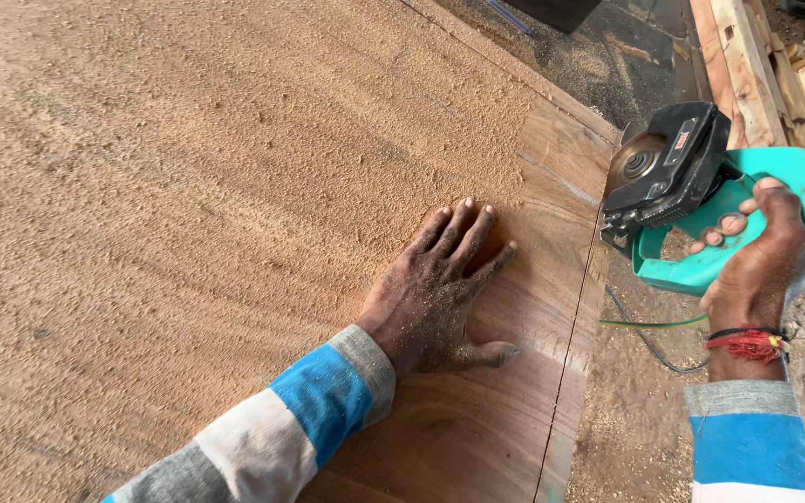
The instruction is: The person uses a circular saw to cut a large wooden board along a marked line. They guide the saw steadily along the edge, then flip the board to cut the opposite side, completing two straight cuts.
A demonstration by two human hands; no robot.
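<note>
Sawdust covers most of the wood slab (235, 186); only the strip near its right edge is bare, with a thin cut line (575, 317) running along it. Left hand (440, 293) lies flat, fingers spread, pressing the slab just left of that line. Right hand (757, 256) is wrapped around the teal handle of the power saw (691, 186), held off the edge, blade tilted. Keep the bracing hand clear of the line; mind the cord (649, 326) below.

A single head-worn camera looks steeply down from close above, facing forward across a sawdust-covered wooden slab (235, 186). Both forearms enter from the bottom edge, and the ground (645, 419) shows at right.
</note>
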